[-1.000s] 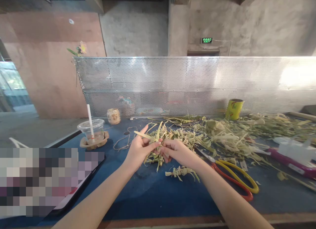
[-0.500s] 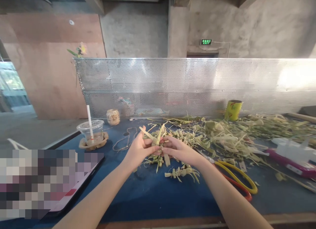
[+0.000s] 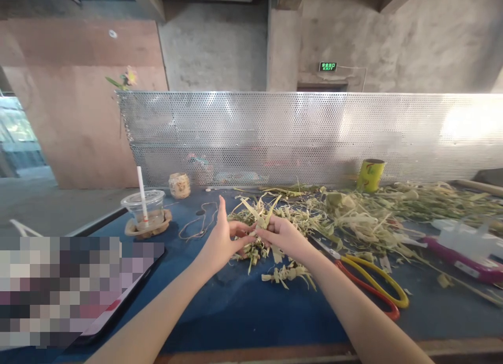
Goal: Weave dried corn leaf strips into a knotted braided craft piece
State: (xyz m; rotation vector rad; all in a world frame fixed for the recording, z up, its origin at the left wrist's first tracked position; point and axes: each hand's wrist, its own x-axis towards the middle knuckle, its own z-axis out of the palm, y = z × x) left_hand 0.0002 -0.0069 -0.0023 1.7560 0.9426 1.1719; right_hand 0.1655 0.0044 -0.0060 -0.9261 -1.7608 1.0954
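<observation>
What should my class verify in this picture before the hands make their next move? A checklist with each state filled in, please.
1. Right hand has a grip on the folded leaf piece: ok, it seems pinched at the fingertips.
2. Left hand grips it too: cannot tell, the contact is too small to make out.
3. Scissors apart from both hands: ok, lying to the right of the right hand.
4. Plastic cup upright: ok.
5. Table free of loose leaf scraps: not ok, they lie heaped around the hands.
</observation>
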